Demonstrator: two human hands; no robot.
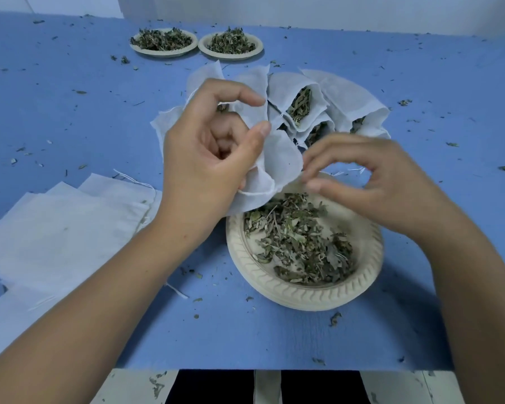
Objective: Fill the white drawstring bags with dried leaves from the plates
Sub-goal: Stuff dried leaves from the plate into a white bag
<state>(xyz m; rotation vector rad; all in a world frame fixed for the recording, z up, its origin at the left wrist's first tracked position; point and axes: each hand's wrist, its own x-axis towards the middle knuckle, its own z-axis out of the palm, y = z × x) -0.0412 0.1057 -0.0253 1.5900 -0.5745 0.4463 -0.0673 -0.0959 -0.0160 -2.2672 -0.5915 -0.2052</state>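
Left hand [204,158] grips a white bag [277,161] over leaf-strewn blue table [70,97].

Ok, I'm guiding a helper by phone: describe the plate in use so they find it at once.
Start at the blue table. Two heaped plates sit side by side at its far end; the near plate lies alone by the front edge, below the held bag. Its leaves lie thin, bare bottom showing.

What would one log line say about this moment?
left hand: holds bag over near plate | right hand: at bag's mouth, grip unclear | leaves: in plate | filled bags: behind
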